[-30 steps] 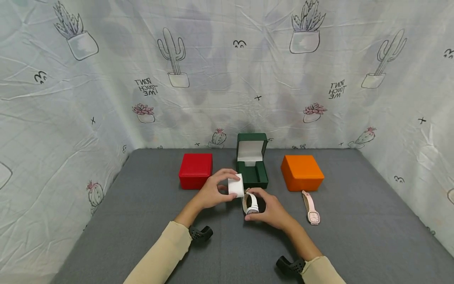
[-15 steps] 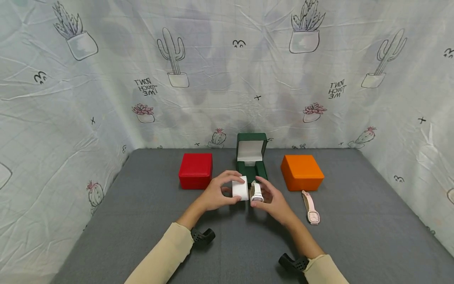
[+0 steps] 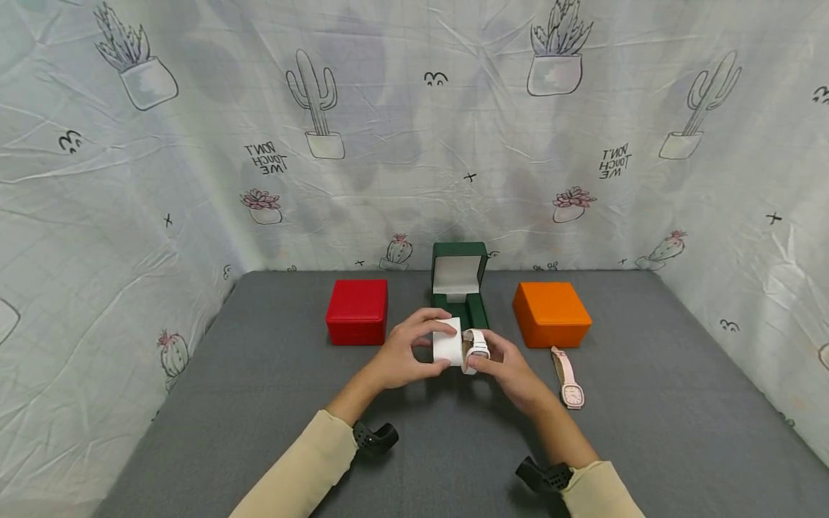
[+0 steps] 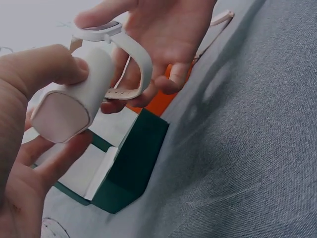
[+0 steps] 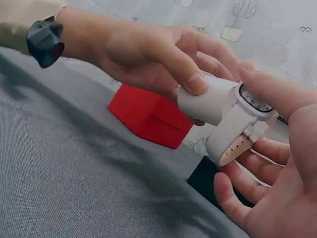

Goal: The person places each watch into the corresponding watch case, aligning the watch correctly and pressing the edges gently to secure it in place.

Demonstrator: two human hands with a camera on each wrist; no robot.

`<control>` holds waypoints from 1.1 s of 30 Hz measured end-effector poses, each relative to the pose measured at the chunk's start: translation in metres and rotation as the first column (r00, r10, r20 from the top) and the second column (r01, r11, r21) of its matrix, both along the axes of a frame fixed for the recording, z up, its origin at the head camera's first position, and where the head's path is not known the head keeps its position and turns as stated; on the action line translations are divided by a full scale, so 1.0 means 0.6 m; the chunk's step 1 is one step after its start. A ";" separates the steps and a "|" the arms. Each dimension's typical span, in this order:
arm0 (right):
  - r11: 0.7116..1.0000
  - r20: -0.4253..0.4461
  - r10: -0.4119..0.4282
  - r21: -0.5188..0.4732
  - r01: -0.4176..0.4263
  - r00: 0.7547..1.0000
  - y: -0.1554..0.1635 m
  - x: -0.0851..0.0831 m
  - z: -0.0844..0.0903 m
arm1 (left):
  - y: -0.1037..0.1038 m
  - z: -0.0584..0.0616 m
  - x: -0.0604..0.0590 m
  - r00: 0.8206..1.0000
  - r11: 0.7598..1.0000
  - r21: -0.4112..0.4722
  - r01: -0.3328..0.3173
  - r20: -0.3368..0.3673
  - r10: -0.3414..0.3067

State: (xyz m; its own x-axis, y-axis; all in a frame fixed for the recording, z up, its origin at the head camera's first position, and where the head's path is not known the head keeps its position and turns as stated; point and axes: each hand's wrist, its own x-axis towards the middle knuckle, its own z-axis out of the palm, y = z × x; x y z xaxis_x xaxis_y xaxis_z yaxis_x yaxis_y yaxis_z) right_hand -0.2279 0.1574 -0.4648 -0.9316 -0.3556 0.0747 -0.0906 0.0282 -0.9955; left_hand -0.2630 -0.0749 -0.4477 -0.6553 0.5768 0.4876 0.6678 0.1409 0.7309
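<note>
My left hand grips a white watch cushion between thumb and fingers, a little above the grey table. My right hand pinches a white watch with its strap closed in a loop. The loop sits at the cushion's right end and seems to overlap it slightly. In the left wrist view the watch strap rings the end of the cushion. From the right wrist, the watch face lies against the cushion. Just behind the hands stands an open green box with a white-lined lid.
A shut red box stands left of the green one and a shut orange box right of it. A pink watch lies flat in front of the orange box. Cactus-print cloth walls close off the grey table on three sides.
Both hands have lifted and moved toward the green box. The right hand has raised the white watch off the table and brought its loop up to the cushion's right end.
</note>
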 end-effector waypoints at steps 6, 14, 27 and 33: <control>0.997 0.050 0.024 -0.074 -0.020 0.998 0.002 0.001 0.003 | 0.010 0.003 0.008 0.996 0.999 0.017 -0.041 -0.081 0.042; 0.974 0.099 0.064 -0.224 -0.041 0.993 0.000 0.004 0.008 | 0.016 0.002 0.015 0.979 0.998 -0.028 -0.047 -0.199 0.040; 0.987 0.100 0.071 -0.148 -0.056 0.992 -0.003 0.004 0.012 | 0.016 0.000 0.016 0.974 0.996 -0.083 -0.025 -0.226 0.006; 0.965 0.079 0.201 -0.188 -0.184 0.976 0.009 0.004 0.015 | 0.014 -0.006 0.013 0.984 0.997 -0.072 -0.005 -0.179 -0.007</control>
